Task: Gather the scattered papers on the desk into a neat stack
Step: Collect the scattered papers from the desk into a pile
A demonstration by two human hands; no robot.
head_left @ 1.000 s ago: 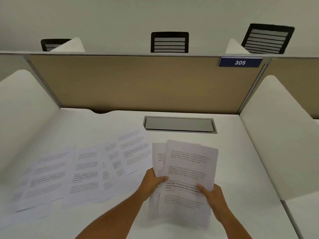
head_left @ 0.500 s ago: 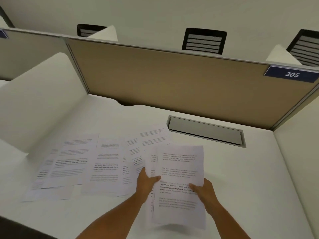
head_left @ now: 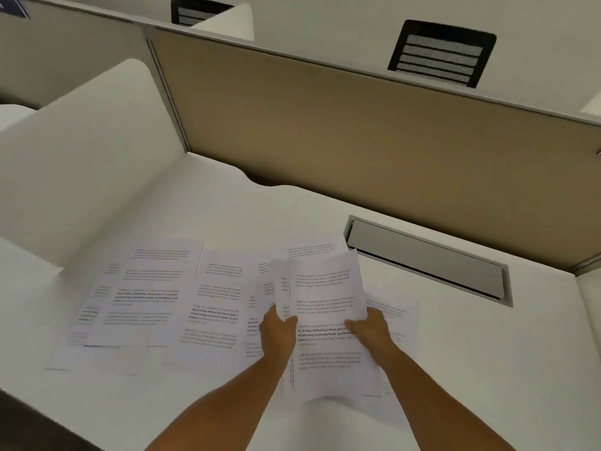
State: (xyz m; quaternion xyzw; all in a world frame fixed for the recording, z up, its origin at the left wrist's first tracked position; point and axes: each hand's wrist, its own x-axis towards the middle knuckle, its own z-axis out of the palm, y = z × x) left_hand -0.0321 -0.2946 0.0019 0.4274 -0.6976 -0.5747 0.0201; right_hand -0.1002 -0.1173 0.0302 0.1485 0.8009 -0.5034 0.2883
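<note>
Both hands hold a small bundle of printed sheets lifted off the white desk. My left hand grips the bundle's left edge, thumb on top. My right hand grips its right edge. Several more printed papers lie spread and overlapping on the desk to the left of the bundle. One sheet lies flat under and to the right of my right hand. Another sheet's top peeks out behind the bundle.
A grey cable hatch is set into the desk at the back right. A tan partition closes the back, and a white curved side panel stands at the left. Black chair backs show beyond the partition.
The view has swung left and down. The held bundle has shifted left toward the spread papers and now overlaps them. Both hands keep their grip.
</note>
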